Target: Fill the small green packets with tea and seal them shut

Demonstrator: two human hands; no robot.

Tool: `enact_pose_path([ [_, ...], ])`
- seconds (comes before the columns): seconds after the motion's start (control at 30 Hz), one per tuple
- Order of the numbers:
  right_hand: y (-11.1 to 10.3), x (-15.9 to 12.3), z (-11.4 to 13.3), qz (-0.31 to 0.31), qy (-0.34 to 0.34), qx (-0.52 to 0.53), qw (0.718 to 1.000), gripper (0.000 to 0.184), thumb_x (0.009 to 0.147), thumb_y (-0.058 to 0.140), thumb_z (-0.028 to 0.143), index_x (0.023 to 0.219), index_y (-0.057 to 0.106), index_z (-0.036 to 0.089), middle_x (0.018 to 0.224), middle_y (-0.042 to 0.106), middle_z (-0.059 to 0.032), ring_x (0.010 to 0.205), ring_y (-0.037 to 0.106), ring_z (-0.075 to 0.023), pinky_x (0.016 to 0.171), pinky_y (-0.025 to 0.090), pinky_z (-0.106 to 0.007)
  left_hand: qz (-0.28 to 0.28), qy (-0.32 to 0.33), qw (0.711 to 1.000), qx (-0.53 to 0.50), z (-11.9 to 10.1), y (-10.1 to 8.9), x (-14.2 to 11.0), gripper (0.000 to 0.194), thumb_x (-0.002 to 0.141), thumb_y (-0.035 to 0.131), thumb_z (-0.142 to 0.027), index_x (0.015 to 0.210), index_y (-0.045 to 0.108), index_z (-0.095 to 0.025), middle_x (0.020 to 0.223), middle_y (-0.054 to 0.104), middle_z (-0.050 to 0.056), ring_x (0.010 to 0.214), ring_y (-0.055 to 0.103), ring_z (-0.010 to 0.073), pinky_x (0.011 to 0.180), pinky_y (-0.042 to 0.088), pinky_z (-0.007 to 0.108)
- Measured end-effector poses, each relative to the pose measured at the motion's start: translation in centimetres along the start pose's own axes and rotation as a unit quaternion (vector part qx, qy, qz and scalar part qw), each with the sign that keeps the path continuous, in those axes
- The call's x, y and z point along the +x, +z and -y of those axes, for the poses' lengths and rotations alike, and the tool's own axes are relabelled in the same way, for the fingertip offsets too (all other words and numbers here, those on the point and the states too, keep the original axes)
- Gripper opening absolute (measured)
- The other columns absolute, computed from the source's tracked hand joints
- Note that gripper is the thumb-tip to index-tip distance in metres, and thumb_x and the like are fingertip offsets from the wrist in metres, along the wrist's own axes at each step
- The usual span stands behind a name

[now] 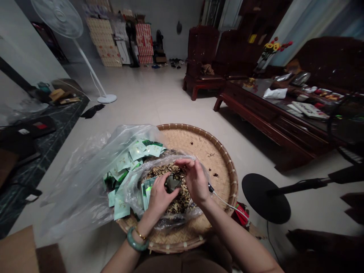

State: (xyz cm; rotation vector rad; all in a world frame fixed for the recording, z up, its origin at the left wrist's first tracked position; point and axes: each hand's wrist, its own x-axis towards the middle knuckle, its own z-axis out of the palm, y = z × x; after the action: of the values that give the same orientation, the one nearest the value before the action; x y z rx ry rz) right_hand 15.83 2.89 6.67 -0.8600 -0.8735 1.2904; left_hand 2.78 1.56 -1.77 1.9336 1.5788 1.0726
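L hand point(160, 192) grasping pouch point(173, 183), mouth approx. up, long axis unclear | R hand point(196, 182) half-curled nr it, contents can't tell | dried mix point(175, 206) below

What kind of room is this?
It looks like a living room in someone's home. There's a long dark wooden table, big carved chairs and a tall white fan standing on the floor.
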Motion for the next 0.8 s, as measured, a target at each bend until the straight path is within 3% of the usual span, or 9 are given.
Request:
enact_pose_path([
  [0.2, -1.4, -0.6, 0.0, 0.087, 0.028, -0.043, 0.995, 0.047, 0.09, 0.037, 0.058, 0.089, 0.068, 0.023, 0.106, 0.063, -0.0055, 0.108, 0.053, -0.0224, 0.097, 0.04, -0.038, 0.006, 0.002, 1.0, 0.006, -0.1, -0.2, -0.3, 0.056, 0.072, 0.069, -0.024, 0.124, 0.049, -0.02, 0.114, 0.063, 0.01, 0.105, 0.058, 0.0278, 0.08, 0.052, 0.041],
  [0.33, -2.4, 0.3, 0.3, 0.056, 0.021, -0.057, 0.997, 0.042, 0.089, 0.043, 0.056, 0.088, 0.068, 0.022, 0.101, 0.064, -0.0053, 0.104, 0.055, -0.0217, 0.091, 0.044, -0.037, 0.016, 0.014, 1.0, 0.009, -0.3, -0.5, -0.5, 0.057, 0.073, 0.067, -0.021, 0.127, 0.048, -0.022, 0.117, 0.062, 0.009, 0.107, 0.057, 0.0271, 0.085, 0.051, 0.043],
  [0.4, -2.6, 0.6, 0.7, 0.082, 0.033, -0.131, 0.987, 0.033, 0.087, 0.05, 0.049, 0.087, 0.068, 0.021, 0.095, 0.066, -0.0048, 0.095, 0.058, -0.0207, 0.084, 0.047, -0.035, 0.013, 0.017, 1.0, 0.012, -0.3, -0.6, -0.5, 0.056, 0.074, 0.067, -0.021, 0.127, 0.048, -0.022, 0.118, 0.062, 0.009, 0.107, 0.056, 0.0272, 0.088, 0.05, 0.044],
  [0.47, -2.7, 0.7, 1.0, 0.155, 0.024, -0.26, 0.953, 0.025, 0.086, 0.054, 0.04, 0.082, 0.069, 0.021, 0.085, 0.067, -0.0039, 0.085, 0.058, -0.0199, 0.079, 0.046, -0.035, 0.011, 0.021, 1.0, 0.011, -0.3, -0.7, -0.6, 0.056, 0.074, 0.067, -0.022, 0.127, 0.048, -0.023, 0.117, 0.062, 0.009, 0.106, 0.057, 0.0273, 0.089, 0.049, 0.045],
  [0.53, -2.7, 0.5, 1.2, 0.218, -0.018, -0.391, 0.894, 0.017, 0.086, 0.056, 0.031, 0.083, 0.07, 0.023, 0.081, 0.068, -0.003, 0.081, 0.057, -0.02, 0.08, 0.043, -0.037, 0.012, 0.028, 1.0, 0.007, -0.2, -0.7, -0.5, 0.055, 0.075, 0.067, -0.023, 0.126, 0.049, -0.024, 0.117, 0.063, 0.009, 0.106, 0.058, 0.0271, 0.089, 0.049, 0.045],
  [0.63, -2.7, 0.1, 1.1, 0.237, -0.068, -0.506, 0.826, 0.015, 0.083, 0.059, 0.02, 0.093, 0.068, 0.024, 0.088, 0.069, -0.0033, 0.084, 0.055, -0.0208, 0.08, 0.041, -0.037, 0.013, 0.035, 0.999, 0.001, -0.2, -0.7, -0.5, 0.048, 0.076, 0.065, -0.021, 0.122, 0.052, -0.023, 0.116, 0.063, 0.009, 0.106, 0.058, 0.0264, 0.091, 0.048, 0.045],
  [0.73, -2.5, 0.2, 0.8, 0.247, -0.062, -0.528, 0.81, 0.016, 0.079, 0.059, 0.014, 0.091, 0.066, 0.022, 0.084, 0.068, -0.0027, 0.079, 0.057, -0.0188, 0.073, 0.042, -0.032, 0.019, 0.04, 0.999, -0.01, -0.3, -0.8, -0.5, 0.042, 0.075, 0.064, -0.018, 0.116, 0.056, -0.022, 0.112, 0.065, 0.009, 0.104, 0.059, 0.0257, 0.092, 0.048, 0.045],
  [0.8, -2.4, 0.6, 0.9, 0.255, -0.06, -0.507, 0.821, 0.014, 0.078, 0.058, 0.013, 0.086, 0.065, 0.022, 0.078, 0.066, -0.0005, 0.074, 0.057, -0.0164, 0.069, 0.042, -0.029, 0.02, 0.036, 0.999, -0.018, -0.2, -0.9, -0.5, 0.041, 0.074, 0.064, -0.017, 0.114, 0.057, -0.022, 0.11, 0.066, 0.008, 0.103, 0.06, 0.0252, 0.091, 0.048, 0.044],
])
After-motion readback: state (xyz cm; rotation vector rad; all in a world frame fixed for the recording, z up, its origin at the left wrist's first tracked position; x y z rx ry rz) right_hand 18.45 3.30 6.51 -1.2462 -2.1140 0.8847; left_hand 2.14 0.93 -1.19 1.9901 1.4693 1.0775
